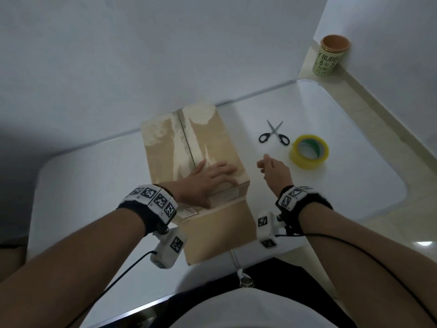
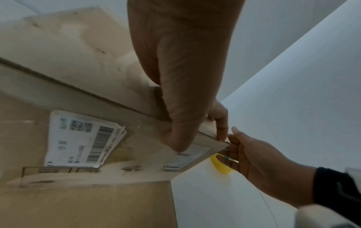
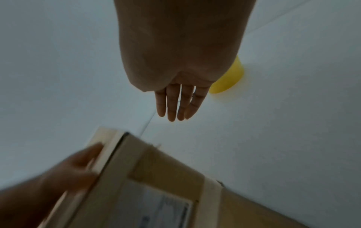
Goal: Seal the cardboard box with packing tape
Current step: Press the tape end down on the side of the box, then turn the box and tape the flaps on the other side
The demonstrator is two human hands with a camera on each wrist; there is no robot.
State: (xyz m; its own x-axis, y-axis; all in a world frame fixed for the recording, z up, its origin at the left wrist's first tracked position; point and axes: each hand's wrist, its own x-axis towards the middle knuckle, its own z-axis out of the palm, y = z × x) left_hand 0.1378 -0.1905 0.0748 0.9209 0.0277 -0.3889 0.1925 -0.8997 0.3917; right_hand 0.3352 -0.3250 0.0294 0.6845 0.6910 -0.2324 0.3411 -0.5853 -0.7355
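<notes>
A brown cardboard box (image 1: 189, 143) stands on the white table (image 1: 331, 176), its top flaps closed along a centre seam. My left hand (image 1: 208, 178) lies flat on the near right part of the top, fingers straight, thumb over the front edge (image 2: 175, 135). My right hand (image 1: 272, 166) hovers empty just right of the box, fingers loose and straight (image 3: 175, 104). A yellow roll of packing tape (image 1: 309, 151) lies on the table just beyond and right of that hand, also seen as the tape roll (image 3: 232, 77). The box's front face carries a shipping label (image 2: 82, 138).
Black-handled scissors (image 1: 274, 133) lie open behind the right hand, left of the tape. A green cup (image 1: 331, 55) stands on the floor at the far right. A white wall runs along the table's far edge. The box's front flap (image 1: 217, 230) hangs toward me.
</notes>
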